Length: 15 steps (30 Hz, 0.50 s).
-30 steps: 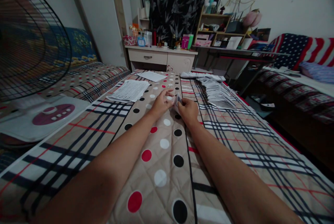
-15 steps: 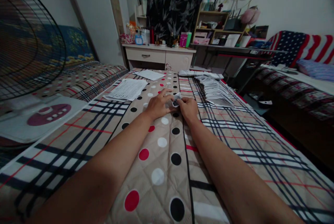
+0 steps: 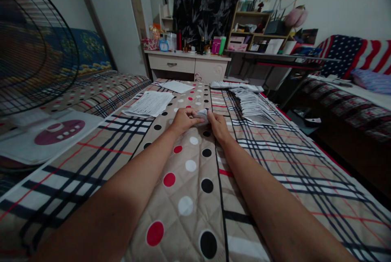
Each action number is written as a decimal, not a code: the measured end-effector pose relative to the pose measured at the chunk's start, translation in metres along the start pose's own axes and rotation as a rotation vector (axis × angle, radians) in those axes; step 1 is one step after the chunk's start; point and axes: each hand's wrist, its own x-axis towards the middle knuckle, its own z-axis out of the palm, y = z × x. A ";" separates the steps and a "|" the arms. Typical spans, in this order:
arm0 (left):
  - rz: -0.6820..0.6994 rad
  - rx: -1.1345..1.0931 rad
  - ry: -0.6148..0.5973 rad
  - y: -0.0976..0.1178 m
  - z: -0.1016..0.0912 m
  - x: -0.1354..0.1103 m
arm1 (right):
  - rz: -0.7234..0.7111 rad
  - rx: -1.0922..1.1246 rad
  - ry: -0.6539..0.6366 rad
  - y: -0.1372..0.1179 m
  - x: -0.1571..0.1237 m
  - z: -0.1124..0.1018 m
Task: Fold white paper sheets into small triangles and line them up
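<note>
My left hand and my right hand meet over the quilted bed cover with plaid stripes and dots. Both pinch a small white folded paper piece between their fingertips, pressed low against the cover. Just right of my right hand lies a long fanned row of similar folded white pieces. A stack of printed sheets rests to the left of my left hand.
A single white sheet lies farther back. A standing fan's grille and its base fill the left. A white dresser with bottles, a shelf and a second bed stand beyond.
Both hands have lowered the small paper piece toward the cover and closed more tightly on it; it stood up between the fingers before and now lies flatter.
</note>
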 end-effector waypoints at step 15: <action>-0.054 -0.056 0.027 0.000 -0.002 0.000 | 0.041 0.029 -0.054 0.001 0.000 0.003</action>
